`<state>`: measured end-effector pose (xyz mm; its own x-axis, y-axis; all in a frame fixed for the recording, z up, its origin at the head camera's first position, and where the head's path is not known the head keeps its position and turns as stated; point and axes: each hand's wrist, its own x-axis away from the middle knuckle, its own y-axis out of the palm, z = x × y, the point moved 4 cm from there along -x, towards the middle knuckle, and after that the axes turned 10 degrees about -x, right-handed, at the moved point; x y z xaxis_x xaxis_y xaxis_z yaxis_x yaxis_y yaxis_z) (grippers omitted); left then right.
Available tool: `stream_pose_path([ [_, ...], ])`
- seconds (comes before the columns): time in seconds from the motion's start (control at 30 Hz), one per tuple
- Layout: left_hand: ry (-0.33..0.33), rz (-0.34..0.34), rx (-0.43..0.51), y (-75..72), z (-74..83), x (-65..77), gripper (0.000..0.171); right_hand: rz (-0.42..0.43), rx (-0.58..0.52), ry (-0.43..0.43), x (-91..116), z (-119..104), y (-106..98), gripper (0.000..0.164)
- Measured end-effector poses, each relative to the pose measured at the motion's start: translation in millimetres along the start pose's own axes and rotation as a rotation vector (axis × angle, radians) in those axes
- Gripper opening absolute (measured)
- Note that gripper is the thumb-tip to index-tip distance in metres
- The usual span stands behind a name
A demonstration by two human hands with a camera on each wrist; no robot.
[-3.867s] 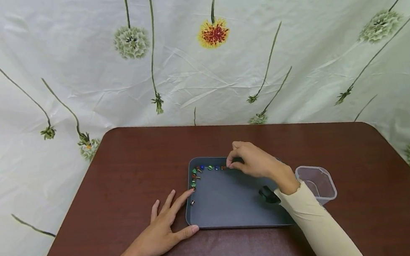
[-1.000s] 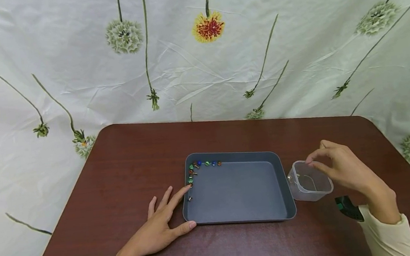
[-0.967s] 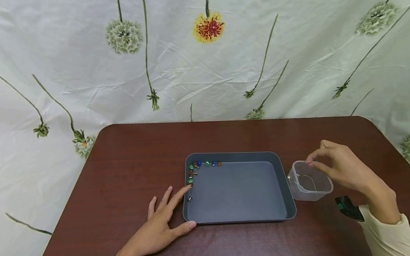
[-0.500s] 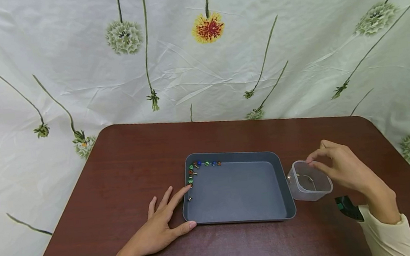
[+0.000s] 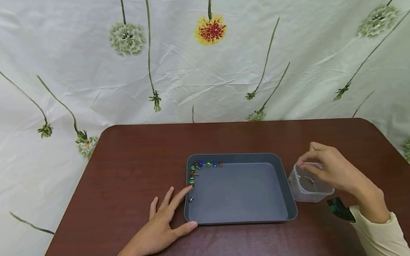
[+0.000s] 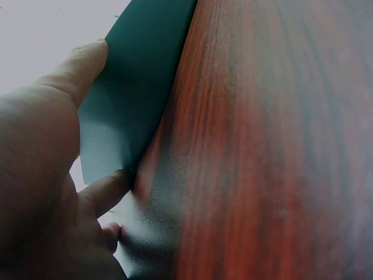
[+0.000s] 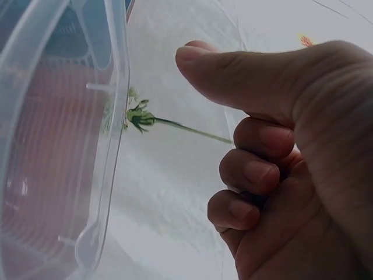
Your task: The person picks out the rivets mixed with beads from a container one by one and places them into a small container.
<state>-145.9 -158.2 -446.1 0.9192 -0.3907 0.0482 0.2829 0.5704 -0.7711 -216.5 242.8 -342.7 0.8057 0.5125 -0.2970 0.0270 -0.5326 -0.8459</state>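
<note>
A grey tray lies on the table with small coloured beads lined along its far left corner, in green, blue and reddish brown. One small metallic piece sits apart near its left wall. My left hand is spread at that side, index fingertip at the left rim and thumb at the near corner. Over the clear plastic container hovers my right hand, thumb and index tips together. In the right wrist view its other fingers curl into the palm; I cannot tell whether it holds something.
The container stands close against the tray's right side, with small pieces showing in it. A dark red-brown table carries everything. Behind its far edge hangs a white cloth printed with flowers.
My right hand has gone from the bead row at the tray's far wall to the container, leaving a brownish bead at the row's end. It has since shifted slightly left. My left hand stays put.
</note>
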Motion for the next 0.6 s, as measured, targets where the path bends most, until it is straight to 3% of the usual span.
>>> stream_pose_path([
  [0.23,0.005,0.002,0.006,-1.8,0.7,-1.0,0.080,-0.024,-0.011,-0.021,-10,-6,6,0.020],
  [0.6,0.002,0.002,0.004,-0.8,0.6,0.1,0.079,-0.156,-0.087,0.047,-27,-13,31,0.009],
])
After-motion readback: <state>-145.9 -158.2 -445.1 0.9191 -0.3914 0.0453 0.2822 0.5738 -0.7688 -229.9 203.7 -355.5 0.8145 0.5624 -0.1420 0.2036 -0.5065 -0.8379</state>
